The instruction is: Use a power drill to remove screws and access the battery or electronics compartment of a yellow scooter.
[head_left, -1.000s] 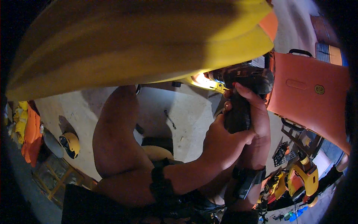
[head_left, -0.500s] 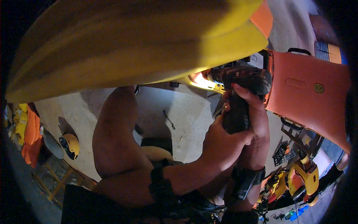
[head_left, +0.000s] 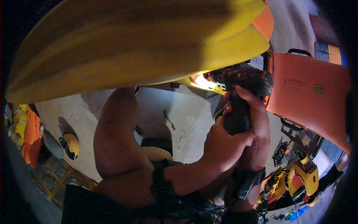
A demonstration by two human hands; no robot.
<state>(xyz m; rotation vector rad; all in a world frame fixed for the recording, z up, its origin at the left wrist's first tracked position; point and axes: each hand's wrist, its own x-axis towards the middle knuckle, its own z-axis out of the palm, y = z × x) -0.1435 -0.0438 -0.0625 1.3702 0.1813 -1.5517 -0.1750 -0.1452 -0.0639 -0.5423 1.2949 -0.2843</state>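
Note:
With both hands I hold a dark cordless drill [head_left: 242, 79], level under the lower edge of a large yellow ridged moulded body [head_left: 130, 48]. The drill's front points left, where a bright light shines on a yellow part [head_left: 214, 86]; the bit's tip is lost in the glare. My right hand [head_left: 255, 106] is closed round the drill's handle, thumb high near its body. My left hand [head_left: 231, 140] is closed at the handle's lower end, against my right wrist, its far fingers partly hidden.
A red-orange case-like panel [head_left: 309, 93] with black handles stands close on the right. My bare bent leg [head_left: 117, 138] is at the left. On the floor lie a wrench-like tool [head_left: 169, 120] and a yellow-and-black helmet-like object [head_left: 70, 145]. Yellow equipment [head_left: 304, 177] stands at the lower right.
The drill and both hands have shifted very slightly to the right. The grip looks the same, and the light still falls on the yellow part.

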